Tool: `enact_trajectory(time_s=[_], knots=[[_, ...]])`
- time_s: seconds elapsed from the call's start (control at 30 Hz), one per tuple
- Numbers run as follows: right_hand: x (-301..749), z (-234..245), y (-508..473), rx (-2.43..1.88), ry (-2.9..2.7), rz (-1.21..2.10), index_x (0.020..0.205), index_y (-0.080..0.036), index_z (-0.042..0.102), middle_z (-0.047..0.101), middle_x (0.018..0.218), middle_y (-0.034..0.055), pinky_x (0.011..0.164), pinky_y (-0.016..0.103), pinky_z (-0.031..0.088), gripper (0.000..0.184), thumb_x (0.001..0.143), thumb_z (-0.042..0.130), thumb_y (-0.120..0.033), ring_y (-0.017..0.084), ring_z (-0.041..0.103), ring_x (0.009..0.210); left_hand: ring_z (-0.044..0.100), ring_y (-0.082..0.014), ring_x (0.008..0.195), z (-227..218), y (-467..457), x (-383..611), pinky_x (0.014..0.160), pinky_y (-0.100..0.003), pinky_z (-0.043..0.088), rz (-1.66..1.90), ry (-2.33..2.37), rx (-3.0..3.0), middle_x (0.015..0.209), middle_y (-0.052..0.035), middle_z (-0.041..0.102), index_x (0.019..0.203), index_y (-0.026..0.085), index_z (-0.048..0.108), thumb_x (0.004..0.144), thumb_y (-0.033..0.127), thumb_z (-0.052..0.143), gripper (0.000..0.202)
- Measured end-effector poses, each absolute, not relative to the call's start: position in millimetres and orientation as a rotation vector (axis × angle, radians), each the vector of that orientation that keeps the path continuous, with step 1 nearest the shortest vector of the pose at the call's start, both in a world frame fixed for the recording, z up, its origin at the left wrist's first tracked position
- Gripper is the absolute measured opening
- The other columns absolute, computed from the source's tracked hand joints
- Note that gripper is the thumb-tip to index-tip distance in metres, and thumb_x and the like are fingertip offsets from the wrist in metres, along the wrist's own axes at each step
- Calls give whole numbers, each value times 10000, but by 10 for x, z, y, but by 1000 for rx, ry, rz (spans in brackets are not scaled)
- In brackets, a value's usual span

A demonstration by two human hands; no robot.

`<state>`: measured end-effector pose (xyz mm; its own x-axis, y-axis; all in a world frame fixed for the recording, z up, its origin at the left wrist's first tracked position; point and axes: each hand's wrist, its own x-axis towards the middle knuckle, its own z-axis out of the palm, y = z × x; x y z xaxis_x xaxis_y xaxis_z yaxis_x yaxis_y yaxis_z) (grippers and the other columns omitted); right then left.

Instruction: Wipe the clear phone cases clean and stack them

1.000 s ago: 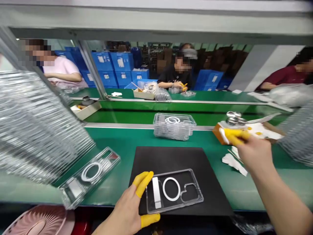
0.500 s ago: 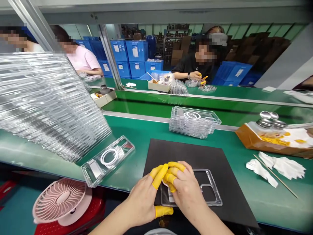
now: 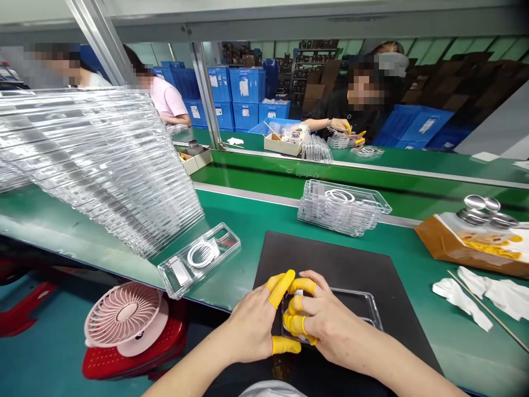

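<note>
Clasping clear case (image 3: 359, 302), lower centre, with left hand (image 3: 258, 320) — cannot tell grip of right hand (image 3: 320, 314). Could skid from lopsided pressing.

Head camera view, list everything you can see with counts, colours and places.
Case: one, clear, on the mat
Mat: one, black, on the table
Table: near one, green, in front
Case stack: one, clear, behind the mat
Loose cases: count unclear, clear with white rings, left of mat
Leaning pile: many pieces, clear, left
Box: one, orange-brown, right
Finger covers: many, yellow, in the box
Round pieces: about four, silver, at the box
Tissues: count unclear, white, right of mat
Stick: one, tan, by the tissues
Fan: one, pink, lower left
Stool: one, red, under the fan
Crates: several, blue, background
Co-workers: at least three, far side
Left hand: one, yellow fingertips, at the case's left end
Right hand: one, yellow fingertips, over the case
</note>
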<state>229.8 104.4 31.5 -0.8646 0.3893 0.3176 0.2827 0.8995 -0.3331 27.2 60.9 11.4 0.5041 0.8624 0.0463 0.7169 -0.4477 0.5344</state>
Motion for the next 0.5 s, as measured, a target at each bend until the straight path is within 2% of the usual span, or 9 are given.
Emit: enact_trajectory(time_s=[0.17,0.3,0.4,0.5], knots=[[2318,388,1008,-436,-2735,384,788,-250,629,630,763,-55,1120,428,153,194,770,559,-70,153,525,893,559,-369,1205,173,628,281,988,-512,481,396,1298,2264,1297,-163,549,1504,239,62,705,486,806,1120],[2613,372,926,-472,-2640,313,931,-275,647,680,854,-43,1101,414,196,260,840,513,-72,160,538,976,521,-341,1259,207,644,284,1025,-504,456,471,1256,2268,1399,-154,478,1503,295,-58,723,452,806,1175],[2882,299,873,-656,-2482,131,973,-274,662,701,882,-19,1061,409,252,235,895,494,-129,173,549,1002,446,-354,1327,215,650,283,1056,-524,423,429,1257,2263,1467,-168,404,1503,300,-73,709,476,814,1203],[2908,247,858,-942,-2260,17,908,-281,682,699,840,-12,1015,433,278,236,896,494,-139,192,560,970,404,-367,1356,207,643,280,1065,-533,411,389,1257,2267,1475,-169,396,1507,292,-41,731,492,788,1154]])
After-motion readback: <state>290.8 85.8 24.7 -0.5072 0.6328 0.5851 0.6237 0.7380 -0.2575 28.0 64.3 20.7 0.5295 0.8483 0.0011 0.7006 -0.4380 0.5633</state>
